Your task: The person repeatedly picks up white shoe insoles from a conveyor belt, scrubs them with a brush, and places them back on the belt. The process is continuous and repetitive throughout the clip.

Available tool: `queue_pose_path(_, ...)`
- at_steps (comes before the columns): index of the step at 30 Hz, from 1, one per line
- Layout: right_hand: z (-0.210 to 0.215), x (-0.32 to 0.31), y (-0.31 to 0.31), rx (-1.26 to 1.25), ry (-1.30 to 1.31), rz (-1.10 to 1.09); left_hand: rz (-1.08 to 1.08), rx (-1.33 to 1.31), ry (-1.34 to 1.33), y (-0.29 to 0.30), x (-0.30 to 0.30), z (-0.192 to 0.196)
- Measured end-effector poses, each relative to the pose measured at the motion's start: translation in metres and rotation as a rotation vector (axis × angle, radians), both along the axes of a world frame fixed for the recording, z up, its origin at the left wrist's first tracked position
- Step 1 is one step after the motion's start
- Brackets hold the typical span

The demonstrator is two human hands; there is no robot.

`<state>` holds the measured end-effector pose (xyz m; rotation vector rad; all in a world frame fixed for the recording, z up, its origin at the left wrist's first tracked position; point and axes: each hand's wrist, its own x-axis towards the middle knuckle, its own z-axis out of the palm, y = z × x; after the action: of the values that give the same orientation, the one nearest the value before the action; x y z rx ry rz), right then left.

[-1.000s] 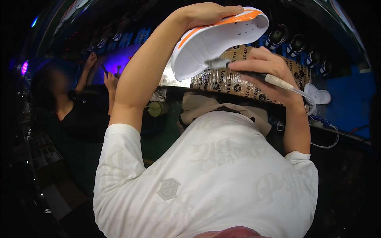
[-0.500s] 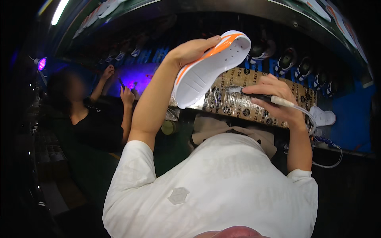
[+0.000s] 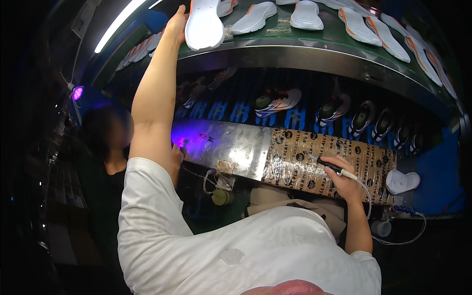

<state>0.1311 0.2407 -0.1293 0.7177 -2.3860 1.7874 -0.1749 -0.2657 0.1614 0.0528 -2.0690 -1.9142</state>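
Observation:
With my left arm stretched far up and forward, my left hand [image 3: 180, 27] grips the left edge of a white shoe sole [image 3: 204, 28] at the green upper shelf [image 3: 275, 37]. Part of that hand is cut off or hidden by the sole; whether the sole rests on the shelf I cannot tell. My right hand [image 3: 342, 181] is closed around the black handle of a brush [image 3: 330, 165] fed by a pale hose [image 3: 363, 184]. The brush tip hovers over, or touches, the tape-covered cardboard [image 3: 300, 164] on the bench.
More white-and-orange soles [image 3: 254, 18] line the shelf. Below its metal edge [image 3: 295, 56], several shoes [image 3: 278, 102] sit on blue holders. Another white sole [image 3: 403, 182] lies right of the cardboard. A co-worker [image 3: 108, 137] is at the left, by a purple-lit metal bench [image 3: 221, 145].
My left hand has carried the sole from above the cardboard up and left to the shelf. My right hand, still holding the brush, has moved down and slightly left.

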Motion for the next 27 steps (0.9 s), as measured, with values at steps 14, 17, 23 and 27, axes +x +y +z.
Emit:
queue_pose_path(14,-0.05,-0.011,0.005,-0.032,-0.175,-0.087,-0.008,-1.28,-0.095,0.064,0.03,-0.048)
queue_pose_path(17,-0.072,-0.014,0.007,-0.029,-0.147,-0.111,-0.037,-1.166,-0.019,0.036,0.016,-0.05)
queue_pose_path(23,-0.107,-0.019,0.013,0.004,-0.141,-0.226,-0.012,-0.217,-0.064,0.01,-0.059,-0.046)
queue_pose_path(27,-0.117,-0.017,0.005,0.034,-0.086,-0.251,0.24,-0.287,-0.23,-0.036,-0.126,-0.04)
